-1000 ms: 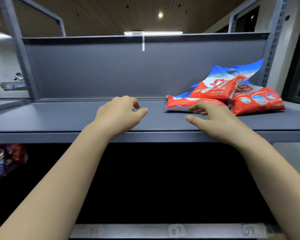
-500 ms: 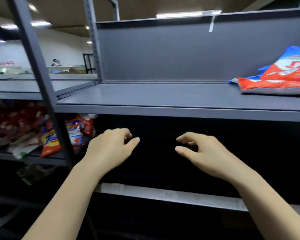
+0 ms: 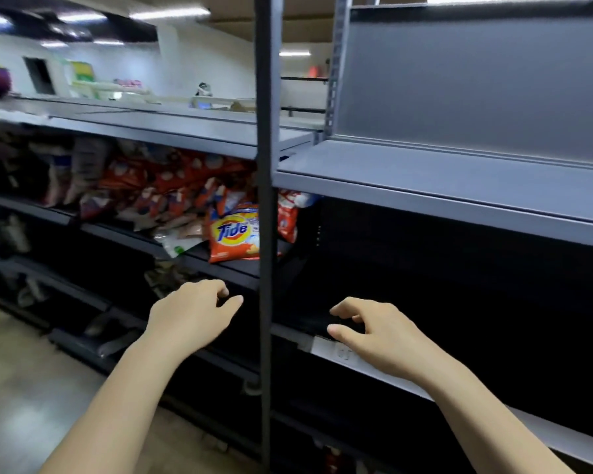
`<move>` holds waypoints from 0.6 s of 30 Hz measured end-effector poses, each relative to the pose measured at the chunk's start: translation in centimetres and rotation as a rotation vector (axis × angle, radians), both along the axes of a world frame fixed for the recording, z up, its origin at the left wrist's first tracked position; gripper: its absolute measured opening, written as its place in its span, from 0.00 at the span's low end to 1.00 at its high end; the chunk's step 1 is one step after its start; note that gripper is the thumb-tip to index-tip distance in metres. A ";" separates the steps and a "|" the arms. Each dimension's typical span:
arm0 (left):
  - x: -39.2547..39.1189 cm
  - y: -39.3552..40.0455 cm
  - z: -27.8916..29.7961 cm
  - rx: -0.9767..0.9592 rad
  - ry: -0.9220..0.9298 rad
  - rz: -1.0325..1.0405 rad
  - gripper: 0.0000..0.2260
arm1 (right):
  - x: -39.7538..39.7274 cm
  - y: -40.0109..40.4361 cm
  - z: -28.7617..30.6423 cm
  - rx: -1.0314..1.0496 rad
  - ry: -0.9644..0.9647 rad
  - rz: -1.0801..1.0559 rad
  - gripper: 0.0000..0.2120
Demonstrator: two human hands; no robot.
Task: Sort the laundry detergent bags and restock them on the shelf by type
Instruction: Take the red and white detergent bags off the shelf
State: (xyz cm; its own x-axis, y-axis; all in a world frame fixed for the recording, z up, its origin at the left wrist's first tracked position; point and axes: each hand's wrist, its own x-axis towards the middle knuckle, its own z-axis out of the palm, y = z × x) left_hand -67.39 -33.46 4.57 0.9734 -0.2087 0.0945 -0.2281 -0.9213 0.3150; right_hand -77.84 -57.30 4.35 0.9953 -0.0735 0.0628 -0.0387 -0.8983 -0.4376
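Observation:
An orange Tide detergent bag (image 3: 234,232) leans at the right end of the left unit's middle shelf. Behind it lies a blurred heap of red and white detergent bags (image 3: 141,186). A small red bag (image 3: 287,218) hangs just right of the dark upright post (image 3: 265,200). My left hand (image 3: 192,316) hovers below the Tide bag, fingers loosely curled, holding nothing. My right hand (image 3: 377,331) hovers right of the post, in front of a dark lower shelf, fingers relaxed and holding nothing. The grey upper shelf (image 3: 442,186) on the right shows no bags in this view.
The post stands between my two hands. A white label strip (image 3: 343,354) runs along the lower shelf edge under my right hand. More blurred goods sit on the lowest left shelves (image 3: 28,289). Pale floor (image 3: 21,388) lies at the lower left.
The view has swung left and down: the red and blue bags on the upper right shelf left the frame and the left unit's heap of bags came in. Both hands stayed low, holding nothing.

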 end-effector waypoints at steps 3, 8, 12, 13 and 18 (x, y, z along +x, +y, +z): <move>2.1 3.1 -0.2 0.013 0.010 0.055 0.18 | 3.5 2.7 -0.4 0.001 0.024 0.054 0.19; 6.2 8.2 -0.8 0.040 0.014 0.123 0.18 | 9.6 6.9 -1.1 0.002 0.033 0.121 0.18; 11.2 12.1 -2.0 0.041 0.013 0.158 0.17 | 15.1 10.1 -2.2 0.011 0.042 0.152 0.19; 12.6 13.0 -2.2 0.038 0.010 0.164 0.17 | 16.6 10.9 -2.5 0.011 0.048 0.158 0.19; 20.0 17.2 -2.2 0.038 0.004 0.179 0.15 | 24.8 14.8 -2.9 0.014 0.070 0.139 0.19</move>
